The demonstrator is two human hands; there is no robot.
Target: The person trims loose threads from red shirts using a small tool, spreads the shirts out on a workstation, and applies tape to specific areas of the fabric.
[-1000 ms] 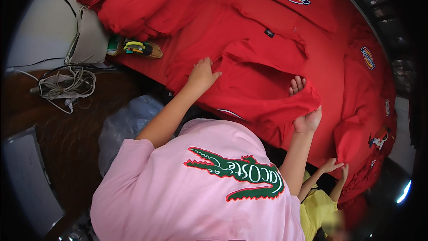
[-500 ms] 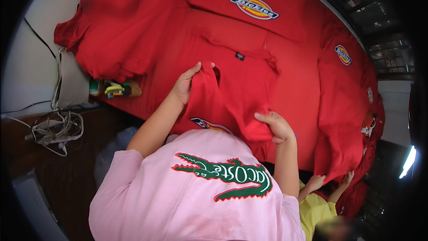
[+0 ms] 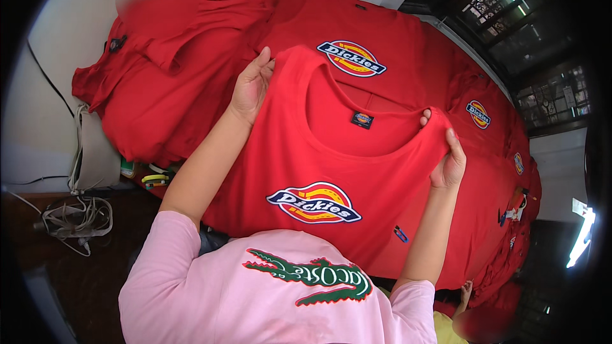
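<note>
Both shoulders of a red shirt (image 3: 341,167) are gripped, left hand (image 3: 250,92) clamped on one, right hand (image 3: 450,164) on the other. I see it held near, right of the clothes pile (image 3: 159,99).

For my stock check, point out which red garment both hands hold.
The red garment in front of the pink shirt, left hand and right hand gripping its shoulders; the other garments lie spread or heaped.
</note>
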